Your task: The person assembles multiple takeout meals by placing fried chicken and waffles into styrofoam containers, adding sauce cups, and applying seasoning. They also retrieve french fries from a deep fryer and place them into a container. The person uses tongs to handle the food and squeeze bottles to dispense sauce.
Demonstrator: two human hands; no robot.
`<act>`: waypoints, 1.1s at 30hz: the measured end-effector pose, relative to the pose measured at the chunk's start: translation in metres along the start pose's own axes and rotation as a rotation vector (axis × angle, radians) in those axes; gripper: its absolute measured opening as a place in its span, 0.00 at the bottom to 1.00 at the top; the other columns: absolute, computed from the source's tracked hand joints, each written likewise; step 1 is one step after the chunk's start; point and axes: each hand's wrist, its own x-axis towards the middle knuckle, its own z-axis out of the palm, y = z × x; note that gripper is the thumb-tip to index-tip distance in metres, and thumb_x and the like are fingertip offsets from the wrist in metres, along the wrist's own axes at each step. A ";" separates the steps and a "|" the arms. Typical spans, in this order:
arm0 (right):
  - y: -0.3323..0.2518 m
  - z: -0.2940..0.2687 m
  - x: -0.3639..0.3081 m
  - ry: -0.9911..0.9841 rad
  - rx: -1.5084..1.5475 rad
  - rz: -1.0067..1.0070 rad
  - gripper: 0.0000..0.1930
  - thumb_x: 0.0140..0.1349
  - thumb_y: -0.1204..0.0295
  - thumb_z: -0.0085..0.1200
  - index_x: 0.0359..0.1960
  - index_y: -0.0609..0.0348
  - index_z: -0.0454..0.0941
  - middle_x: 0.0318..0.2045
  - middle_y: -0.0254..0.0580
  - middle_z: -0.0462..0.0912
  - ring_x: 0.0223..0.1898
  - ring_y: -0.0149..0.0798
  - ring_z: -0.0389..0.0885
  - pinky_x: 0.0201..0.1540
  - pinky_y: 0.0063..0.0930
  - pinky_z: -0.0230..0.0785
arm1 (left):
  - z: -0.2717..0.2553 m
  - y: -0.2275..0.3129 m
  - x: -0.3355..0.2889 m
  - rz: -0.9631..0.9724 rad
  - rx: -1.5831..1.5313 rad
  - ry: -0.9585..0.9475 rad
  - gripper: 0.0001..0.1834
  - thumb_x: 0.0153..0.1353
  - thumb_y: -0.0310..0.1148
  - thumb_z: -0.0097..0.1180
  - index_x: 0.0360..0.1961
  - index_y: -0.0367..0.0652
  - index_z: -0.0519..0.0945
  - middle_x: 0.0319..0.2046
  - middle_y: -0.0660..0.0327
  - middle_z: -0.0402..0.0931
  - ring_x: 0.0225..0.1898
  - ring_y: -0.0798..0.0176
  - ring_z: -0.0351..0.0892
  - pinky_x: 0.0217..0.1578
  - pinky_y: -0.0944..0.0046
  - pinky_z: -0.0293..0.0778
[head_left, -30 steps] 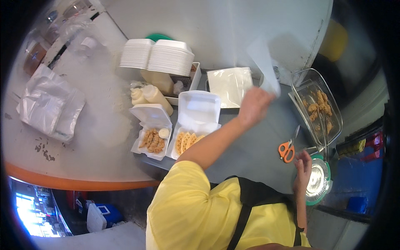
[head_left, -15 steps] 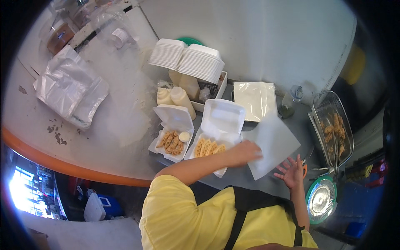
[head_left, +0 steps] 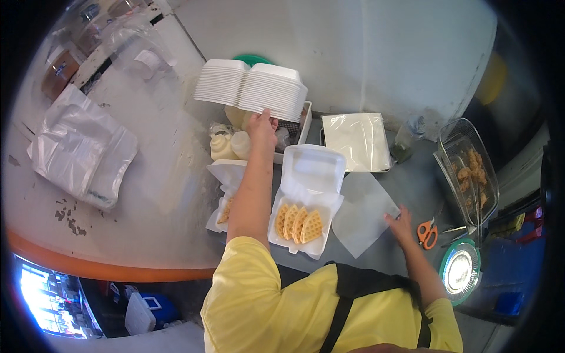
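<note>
In the head view, extends the left fingers point(head_left: 265, 122) to the lower front edge of a stack of white foam clamshells point(head_left: 273, 88); has them partly bent there, but cannot tell whether they grasp a clamshell or only touch the edge. Has the right fingers point(head_left: 404, 216) loosely parted at the right-hand corner of a sheet of translucent white paper point(head_left: 362, 215); cannot tell whether pinching it or merely touching. Shows that sheet lying on the grey surface point(head_left: 406, 179), mostly left of the right fingers.

Just left of the left fingers, shows two squeeze bottles point(head_left: 221, 146). Nearer the body than the left fingers and to their right, shows an open, paper-lined clamshell point(head_left: 313, 166) with a row of waffle wedges point(head_left: 301, 225); directly nearer the body, shows a second open clamshell point(head_left: 227, 170), partly hidden behind the forearm.

Ahead of the right fingers and to their left, shows a pack of pale sheets point(head_left: 353, 141); ahead, a clear jar point(head_left: 405, 141). Near their right side, shows orange-handled scissors point(head_left: 428, 233); farther right, a container of fried pieces point(head_left: 474, 170). Nearer the body, to their right, shows a round silvery dish point(head_left: 461, 267).
</note>
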 end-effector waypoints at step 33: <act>-0.013 -0.263 -0.109 0.771 0.146 -0.246 0.11 0.67 0.66 0.53 0.38 0.63 0.75 0.31 0.33 0.78 0.34 0.24 0.71 0.39 0.20 0.65 | 0.032 -0.104 -0.388 0.360 1.464 -1.175 0.16 0.59 0.30 0.50 0.49 0.37 0.72 0.37 0.48 0.71 0.32 0.42 0.77 0.33 0.48 0.75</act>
